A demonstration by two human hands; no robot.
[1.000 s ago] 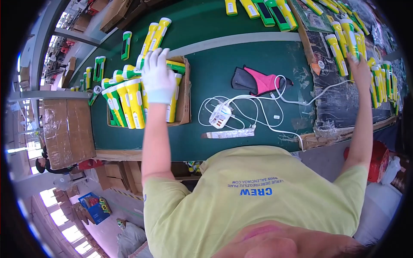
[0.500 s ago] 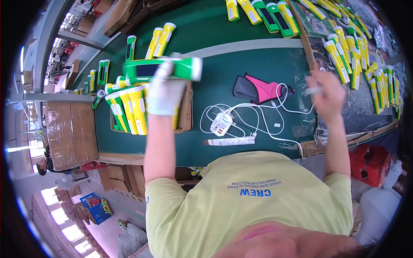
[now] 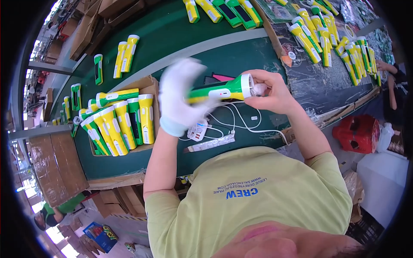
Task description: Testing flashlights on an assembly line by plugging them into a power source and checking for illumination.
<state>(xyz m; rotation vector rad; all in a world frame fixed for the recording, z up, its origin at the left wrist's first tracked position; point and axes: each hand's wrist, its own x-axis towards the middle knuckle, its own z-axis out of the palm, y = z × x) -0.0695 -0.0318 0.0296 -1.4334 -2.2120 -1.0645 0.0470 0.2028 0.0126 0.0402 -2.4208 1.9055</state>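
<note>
Head view: left hand, wearing a white glove, is gripping the handle end of a green-and-yellow flashlight, fingers wrapped around the body. Glove is motion-blurred, so finger detail is unclear. Flashlight is lying roughly level, held up in front of the chest above the green table, white head end pointing to the person's right.

Right hand, bare, is pinching at the white head of the flashlight, fingertips bunched against the lens end. Whether it is holding a small part there, I cannot tell; only a pale blur is showing between the fingers.

Below the flashlight, a white power adapter with white cables is lying on the table, just beside a long flat strip. A pink-and-black item is sitting behind the flashlight, mostly hidden.

To the person's left, a cardboard tray is holding a row of yellow and green flashlights, lying side by side. More loose flashlights are sitting further back on the table, and another batch is piled at the far right. A red object is sitting below the table edge on the right.
</note>
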